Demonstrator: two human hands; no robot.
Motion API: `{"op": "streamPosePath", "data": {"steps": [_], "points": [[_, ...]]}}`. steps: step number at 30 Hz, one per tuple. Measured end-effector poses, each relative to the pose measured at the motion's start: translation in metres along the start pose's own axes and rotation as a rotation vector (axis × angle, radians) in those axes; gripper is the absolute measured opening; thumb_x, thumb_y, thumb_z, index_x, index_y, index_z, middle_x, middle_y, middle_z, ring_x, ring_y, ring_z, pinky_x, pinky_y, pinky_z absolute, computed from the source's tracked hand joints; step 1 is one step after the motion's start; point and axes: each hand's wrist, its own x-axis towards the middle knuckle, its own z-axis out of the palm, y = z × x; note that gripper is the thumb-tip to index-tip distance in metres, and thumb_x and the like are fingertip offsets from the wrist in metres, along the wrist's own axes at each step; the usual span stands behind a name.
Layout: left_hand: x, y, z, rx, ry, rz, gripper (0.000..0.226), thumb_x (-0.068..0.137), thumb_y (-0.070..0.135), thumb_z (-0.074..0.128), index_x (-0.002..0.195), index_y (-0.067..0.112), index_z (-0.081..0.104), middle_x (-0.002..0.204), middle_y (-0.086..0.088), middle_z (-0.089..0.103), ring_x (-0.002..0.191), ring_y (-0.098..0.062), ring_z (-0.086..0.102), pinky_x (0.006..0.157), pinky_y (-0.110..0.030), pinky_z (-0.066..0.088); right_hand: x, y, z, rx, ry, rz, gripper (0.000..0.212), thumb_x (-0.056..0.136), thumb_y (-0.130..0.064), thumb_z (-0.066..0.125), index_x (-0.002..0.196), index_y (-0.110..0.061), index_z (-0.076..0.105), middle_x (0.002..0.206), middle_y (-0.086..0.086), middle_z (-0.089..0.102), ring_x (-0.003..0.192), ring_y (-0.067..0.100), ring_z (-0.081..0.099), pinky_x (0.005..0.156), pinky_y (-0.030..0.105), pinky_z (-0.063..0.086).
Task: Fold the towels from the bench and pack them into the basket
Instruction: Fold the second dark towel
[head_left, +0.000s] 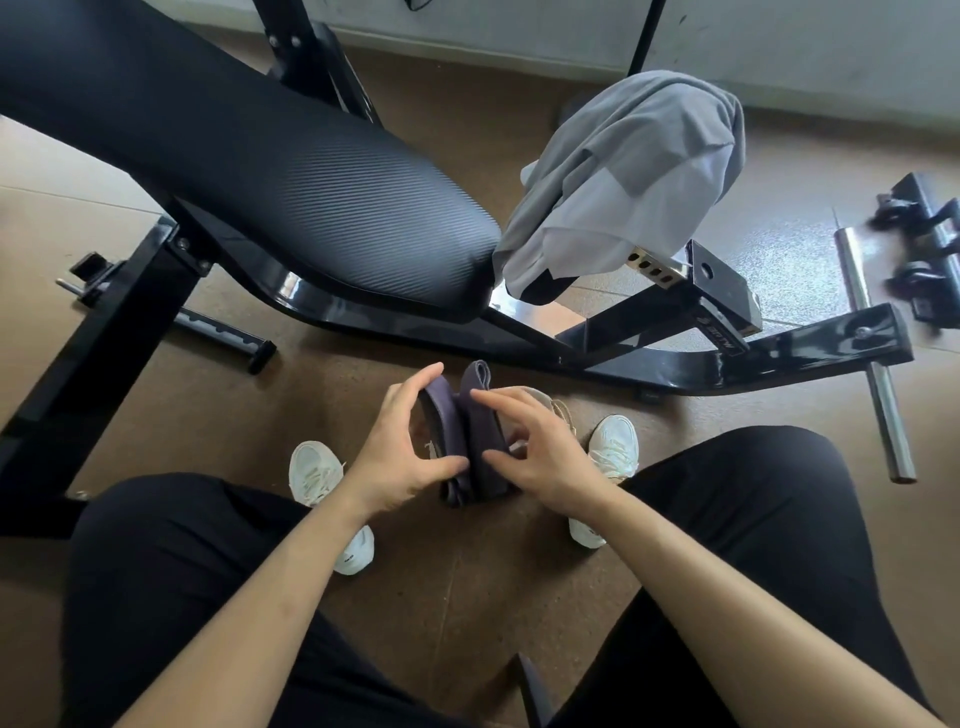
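A person's left hand (400, 452) and right hand (543, 449) are gripping a folded dark towel (480, 436), fingers curled round it, just over what appears to be the basket (550, 402). Any loosening is risking the fold springing open, while a grey towel (623, 171) is waiting on the table (311, 182).

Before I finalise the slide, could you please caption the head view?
Left hand and right hand fold a dark towel; a grey towel drapes the bench.

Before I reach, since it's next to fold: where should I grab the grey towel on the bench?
Grip the grey towel at its bunched top, from above: it hangs draped over the bench end, so lifting straight up should free it; pulling the lower edge might snag.
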Motion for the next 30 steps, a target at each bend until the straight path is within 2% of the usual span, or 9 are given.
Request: {"op": "streamPosePath", "data": {"steps": [3,6,8,11,16,20,25,27,30], "points": [[0.002,0.002,0.005,-0.037,-0.020,0.033,0.104,0.068,0.025,0.091,0.155,0.034,0.034,0.146,0.006,0.042,0.138,-0.011,0.046,0.115,-0.040,0.044,0.002,0.002,0.005,0.009,-0.008,-0.016,0.068,0.085,-0.007,0.075,0.148,-0.020,0.051,0.139,-0.010,0.052,0.114,0.002,0.054,0.089,0.016,0.049],[0.002,0.004,0.006,-0.057,-0.041,0.047,0.101,0.068,0.027,0.087,0.154,0.032,0.035,0.147,0.008,0.044,0.138,-0.009,0.046,0.113,-0.034,0.046,0.003,0.003,0.008,0.022,-0.019,-0.007,0.069,0.086,-0.006,0.073,0.149,-0.020,0.049,0.140,-0.006,0.052,0.107,0.004,0.056,0.085,0.018,0.050],[0.000,0.006,0.006,-0.123,-0.061,0.026,0.095,0.073,0.021,0.083,0.154,0.033,0.035,0.149,0.009,0.045,0.135,-0.010,0.052,0.107,-0.031,0.051,0.002,0.002,0.009,0.037,-0.019,-0.007,0.068,0.087,-0.011,0.072,0.150,-0.020,0.048,0.139,-0.005,0.053,0.106,0.007,0.059,0.087,0.025,0.054],[-0.005,0.013,0.006,-0.380,-0.105,-0.059,0.074,0.092,0.000,0.061,0.152,0.035,0.034,0.145,0.005,0.048,0.122,-0.021,0.065,0.087,-0.045,0.063,0.001,0.000,0.009,0.015,0.031,0.010,0.069,0.087,-0.029,0.076,0.150,-0.025,0.047,0.136,-0.009,0.056,0.108,0.007,0.059,0.094,0.037,0.056],[-0.005,0.018,0.005,-0.448,-0.129,-0.099,0.067,0.096,-0.013,0.041,0.149,0.028,0.037,0.135,-0.006,0.053,0.116,-0.018,0.067,0.082,-0.044,0.063,0.003,-0.005,0.007,-0.057,0.083,0.005,0.074,0.083,-0.035,0.081,0.148,-0.032,0.045,0.138,-0.015,0.056,0.123,0.001,0.052,0.100,0.035,0.053],[-0.004,0.016,0.006,-0.497,-0.128,-0.121,0.059,0.097,-0.012,0.047,0.142,0.026,0.046,0.131,-0.007,0.058,0.114,-0.029,0.069,0.087,-0.054,0.061,0.001,-0.004,0.004,-0.064,0.084,-0.020,0.073,0.084,-0.015,0.072,0.147,-0.036,0.044,0.128,-0.028,0.053,0.102,-0.006,0.057,0.091,0.032,0.055],[0.002,0.013,0.008,-0.431,0.018,-0.070,0.044,0.095,-0.002,0.064,0.131,0.022,0.058,0.113,-0.010,0.066,0.099,-0.028,0.075,0.075,-0.049,0.064,0.002,-0.003,-0.001,-0.104,-0.002,-0.107,0.062,0.090,-0.004,0.064,0.143,-0.034,0.054,0.128,-0.009,0.058,0.089,-0.005,0.057,0.080,0.017,0.051],[0.004,0.012,0.008,-0.432,0.040,-0.071,0.041,0.091,0.003,0.071,0.127,0.023,0.062,0.102,-0.011,0.068,0.088,-0.030,0.077,0.070,-0.046,0.064,0.001,-0.004,-0.002,-0.075,-0.041,-0.123,0.057,0.091,-0.008,0.067,0.141,-0.032,0.056,0.125,-0.008,0.059,0.088,-0.003,0.059,0.076,0.018,0.053],[0.006,0.011,0.009,-0.414,0.041,-0.092,0.037,0.087,0.009,0.077,0.120,0.024,0.065,0.088,-0.008,0.069,0.078,-0.030,0.077,0.063,-0.042,0.063,0.001,-0.007,-0.002,-0.031,-0.064,-0.126,0.057,0.086,-0.032,0.079,0.138,-0.031,0.055,0.128,-0.011,0.059,0.097,-0.003,0.058,0.082,0.020,0.053]]}}
